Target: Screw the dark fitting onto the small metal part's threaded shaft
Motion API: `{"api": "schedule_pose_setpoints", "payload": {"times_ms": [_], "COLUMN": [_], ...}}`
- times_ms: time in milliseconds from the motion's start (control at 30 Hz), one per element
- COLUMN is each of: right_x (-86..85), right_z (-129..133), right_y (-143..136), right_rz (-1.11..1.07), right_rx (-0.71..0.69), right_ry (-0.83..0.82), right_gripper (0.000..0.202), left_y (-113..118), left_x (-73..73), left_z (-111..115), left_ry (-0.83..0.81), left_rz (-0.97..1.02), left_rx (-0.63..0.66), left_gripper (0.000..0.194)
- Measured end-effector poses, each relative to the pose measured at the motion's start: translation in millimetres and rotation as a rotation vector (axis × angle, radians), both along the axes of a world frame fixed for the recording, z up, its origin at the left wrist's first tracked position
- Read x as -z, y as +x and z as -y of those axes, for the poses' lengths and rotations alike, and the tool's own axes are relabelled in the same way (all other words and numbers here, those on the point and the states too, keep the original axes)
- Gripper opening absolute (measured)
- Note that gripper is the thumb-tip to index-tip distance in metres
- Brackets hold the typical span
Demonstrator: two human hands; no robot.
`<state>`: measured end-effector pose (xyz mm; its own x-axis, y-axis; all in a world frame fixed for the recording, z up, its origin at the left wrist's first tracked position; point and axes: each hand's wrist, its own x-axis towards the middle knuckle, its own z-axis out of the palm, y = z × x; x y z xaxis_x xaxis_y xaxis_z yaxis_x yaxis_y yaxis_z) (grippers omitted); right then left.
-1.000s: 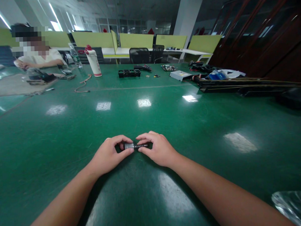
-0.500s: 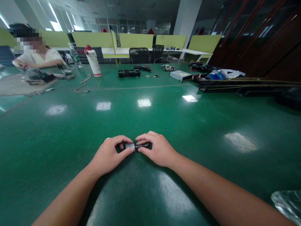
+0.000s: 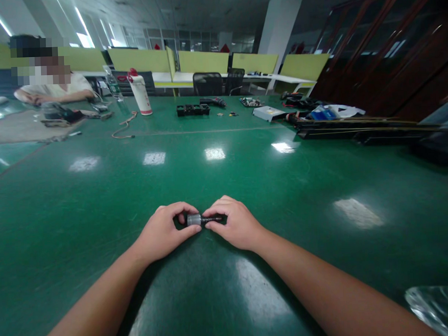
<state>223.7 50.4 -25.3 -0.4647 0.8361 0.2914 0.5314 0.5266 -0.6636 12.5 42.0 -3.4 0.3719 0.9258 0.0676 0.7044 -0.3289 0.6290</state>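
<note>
Here's the part, low over the green table, lying level between two bare hands, its silver barrel to the left and its dark, ridged shaft to the right. Whether its underside rests on the tabletop, I can't tell.

The left hand frames the barrel: fingers arched over the far side, thumb along the near side, the opening about a barrel wide. Whether those pads press the metal or just surround it, I can't say. The right hand makes a narrower ring round the shaft, fingertips and thumb close to where it meets the barrel; contact there is too fine to tell as well. One hand to each end, facing each other: that looks like a way to keep the part level and steady, the left minding the thick end, the right the thin one. Both forearms reach in low, probably so that the tabletop can steady them.

Everything else sits well apart from the part. Beyond it and to the left stand a flask and a cord; almost straight beyond, a black frame; beyond and to the right, a metal box. They look set back to leave elbow room. Past the flask, far left of the part, a co-worker sits with hands together.
</note>
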Motion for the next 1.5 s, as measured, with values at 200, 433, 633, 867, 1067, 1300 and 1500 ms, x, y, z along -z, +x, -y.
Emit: {"api": "schedule_pose_setpoints", "payload": {"times_ms": [200, 433, 633, 867, 1067, 1300, 1500], "right_x": [2.5, 2.2, 0.4, 1.2, 0.3, -0.4, -2.0], "right_z": [-0.5, 0.7, 2.5, 0.6, 1.0, 1.8, 1.7], "right_y": [-0.7, -1.3, -0.6, -1.3, -1.6, -0.4, -1.1], "right_rz": [0.021, 0.030, 0.011, 0.029, 0.025, 0.022, 0.025], "right_rx": [0.000, 0.000, 0.023, 0.037, 0.049, 0.056, 0.062], "right_ry": [0.013, 0.015, 0.008, -0.011, -0.020, -0.018, -0.015], "right_gripper": [0.016, 0.013, 0.013, 0.013, 0.012, 0.011, 0.011], "left_y": [-3.0, -3.3, -2.6, -3.6, -2.7, -2.7, -2.8], "left_x": [4.3, 7.1, 6.6, 6.0, 5.3, 6.4, 5.3], "left_z": [-0.7, -1.5, -1.2, -0.4, -0.7, -0.9, -0.6], "left_ry": [-0.014, 0.005, 0.007, 0.001, 0.006, 0.010, 0.003], "left_rz": [0.016, 0.025, 0.010, 0.005, 0.007, 0.006, 0.009], "left_rx": [0.012, 0.023, 0.015, 0.006, 0.003, 0.011, 0.005], "left_gripper": [0.023, 0.022, 0.022, 0.022, 0.021, 0.022, 0.022]}}
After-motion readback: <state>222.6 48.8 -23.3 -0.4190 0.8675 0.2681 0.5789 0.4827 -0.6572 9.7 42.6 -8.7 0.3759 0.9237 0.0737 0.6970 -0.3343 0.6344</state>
